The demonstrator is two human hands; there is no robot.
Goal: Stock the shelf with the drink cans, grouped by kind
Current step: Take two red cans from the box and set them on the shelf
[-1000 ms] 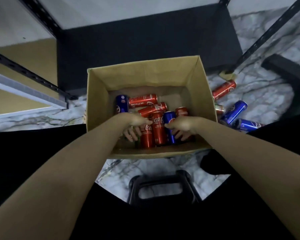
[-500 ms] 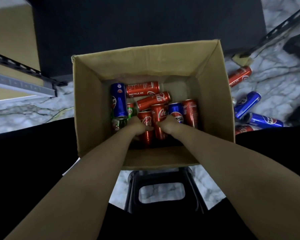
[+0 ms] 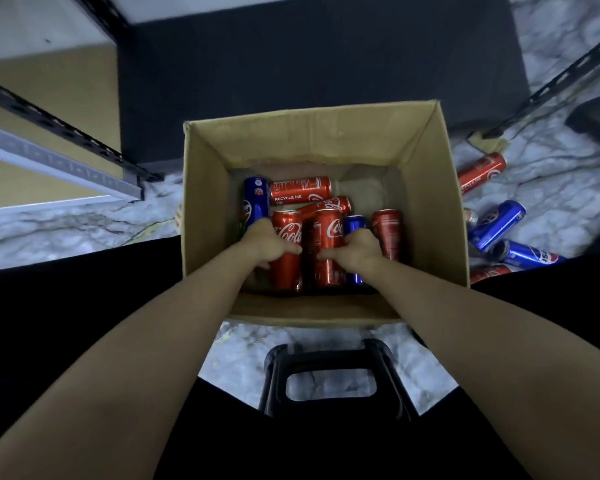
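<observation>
- Head view: both my hands are down inside the cardboard box, which sits on the marble floor in front of the dark bottom shelf.
- My left hand wraps round a red cola can; my right hand wraps round a second red can, with a blue can touching its back.
- I judge this the pick-up step: I want both thumbs firm across the cans and a straight lift, so the neighbours leaning against them do not tumble.
- Both are red, so they belong side by side on the shelf.
- Loose cans, red and blue, lie on the floor right of the box; those wait for later.
</observation>
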